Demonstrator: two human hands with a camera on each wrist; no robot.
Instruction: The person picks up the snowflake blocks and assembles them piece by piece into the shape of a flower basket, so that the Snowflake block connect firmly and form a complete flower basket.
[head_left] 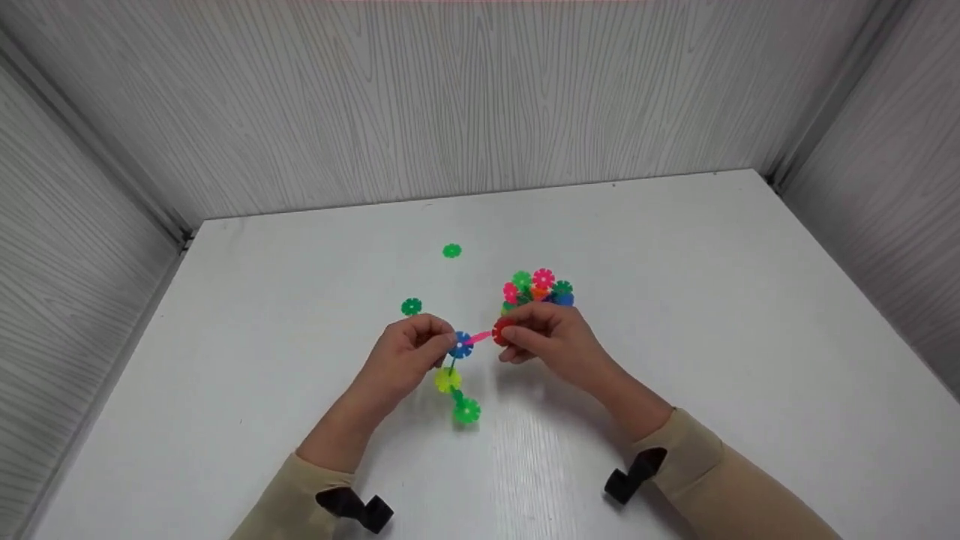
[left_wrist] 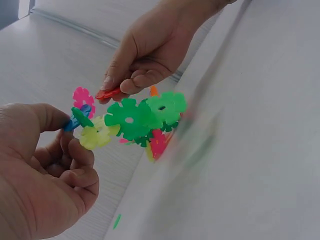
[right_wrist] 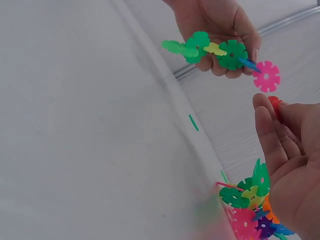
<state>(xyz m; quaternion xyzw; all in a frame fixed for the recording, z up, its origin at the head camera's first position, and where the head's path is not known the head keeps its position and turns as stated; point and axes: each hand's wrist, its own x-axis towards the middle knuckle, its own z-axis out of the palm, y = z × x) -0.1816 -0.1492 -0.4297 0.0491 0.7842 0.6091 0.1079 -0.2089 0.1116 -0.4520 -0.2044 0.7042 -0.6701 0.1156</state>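
My left hand (head_left: 409, 356) pinches a blue notched flower disc (head_left: 461, 345) between thumb and finger. From that disc hangs a linked chain with a yellow disc (head_left: 448, 379), green discs and a light green disc (head_left: 467, 410) at the bottom. A pink disc (right_wrist: 266, 76) is joined to the blue one and points toward my right hand (head_left: 559, 341). That hand pinches a red disc (head_left: 502, 331) by thumb and fingers. In the head view the red disc is close to the pink one's edge; the right wrist view shows a small gap between them.
Behind my right hand lies a pile of mixed coloured discs (head_left: 543, 279), partly hidden by it. Single green discs lie on the white table, one farther back (head_left: 451, 250) and a darker one (head_left: 411, 306) beyond my left hand. Pale wood-grain walls (head_left: 480, 97) surround the table.
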